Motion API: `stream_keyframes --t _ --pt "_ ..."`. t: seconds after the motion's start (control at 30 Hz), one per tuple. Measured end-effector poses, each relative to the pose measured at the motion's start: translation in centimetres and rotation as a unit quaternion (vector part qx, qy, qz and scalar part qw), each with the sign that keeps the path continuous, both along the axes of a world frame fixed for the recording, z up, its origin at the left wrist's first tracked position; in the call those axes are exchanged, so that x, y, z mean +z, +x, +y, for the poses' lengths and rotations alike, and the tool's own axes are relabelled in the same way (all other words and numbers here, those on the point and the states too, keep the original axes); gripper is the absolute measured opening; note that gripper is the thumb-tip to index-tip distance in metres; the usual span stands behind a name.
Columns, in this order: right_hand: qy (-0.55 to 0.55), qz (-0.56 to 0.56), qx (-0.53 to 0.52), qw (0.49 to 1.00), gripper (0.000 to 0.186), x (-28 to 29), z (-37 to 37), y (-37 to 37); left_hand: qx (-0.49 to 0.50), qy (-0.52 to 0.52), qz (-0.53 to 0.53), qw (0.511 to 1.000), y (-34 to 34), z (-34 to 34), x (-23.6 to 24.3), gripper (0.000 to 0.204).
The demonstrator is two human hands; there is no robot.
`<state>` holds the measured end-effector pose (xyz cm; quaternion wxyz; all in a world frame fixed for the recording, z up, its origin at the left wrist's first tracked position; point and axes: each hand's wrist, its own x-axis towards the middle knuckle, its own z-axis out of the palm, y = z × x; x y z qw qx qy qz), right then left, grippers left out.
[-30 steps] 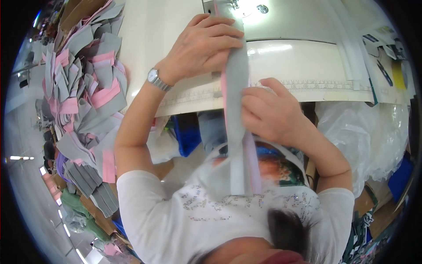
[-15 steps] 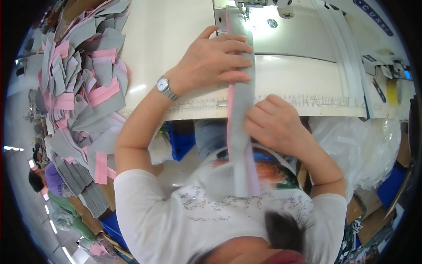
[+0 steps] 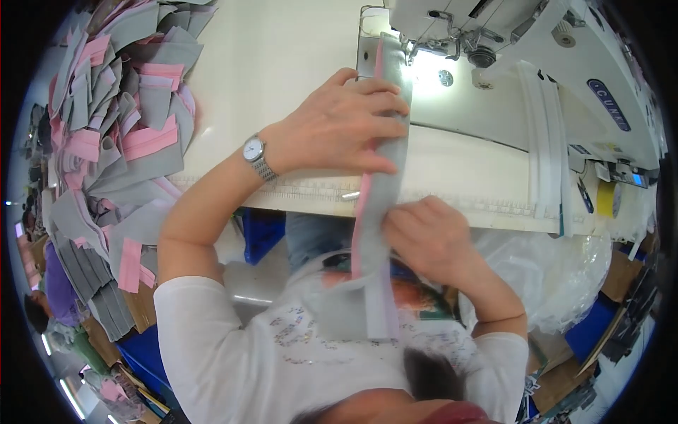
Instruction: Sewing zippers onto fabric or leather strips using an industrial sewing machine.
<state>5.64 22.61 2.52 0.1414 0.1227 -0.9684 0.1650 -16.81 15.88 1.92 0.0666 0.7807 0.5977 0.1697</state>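
A long grey fabric strip [image 3: 387, 191] with a pink edge runs from beside the sewing machine's needle, over the table's front edge, and hangs down before my white shirt. My left hand [image 3: 346, 124] lies on the strip just short of the needle, its fingers spread flat across the cloth. Nearer to me, my right hand [image 3: 427, 237] is curled closed at the strip's right edge; its fingertips are partly hidden. The sewing machine [image 3: 487, 42] has its lamp lit over the metal plate. At the strip's near end, a pale lilac layer [image 3: 383, 311] shows.
A heap of grey and pink fabric pieces [image 3: 113, 134] fills the table's left side. White strips [image 3: 542, 141] lie right of the machine plate. A ruler scale [image 3: 304, 193] runs along the front edge. A yellow tape roll [image 3: 607, 198] and clear plastic [image 3: 544, 275] are at right.
The view has shifted, showing more of the sewing machine. My left hand stays on the strip near the needle. My right hand has moved slightly left with the strip's near part.
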Motion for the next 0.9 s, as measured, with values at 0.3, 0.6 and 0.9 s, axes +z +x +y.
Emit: stream_keyframes --t 0.3,0.6,0.9 --pt "-0.001 0.019 -0.033 0.999 0.012 -0.1 2.4 -1.3 0.011 0.028 0.005 1.0 -1.1 2.0 -0.7 0.037" --pt "0.022 0.02 -0.04 0.999 0.011 -0.3 4.2 -3.2 0.013 0.08 0.085 0.993 -0.8 2.0 -0.7 0.033" --pt "0.057 0.041 -0.032 0.997 0.009 -1.2 6.3 -5.0 -0.001 0.088 0.048 0.995 -1.8 2.9 -0.9 0.026"
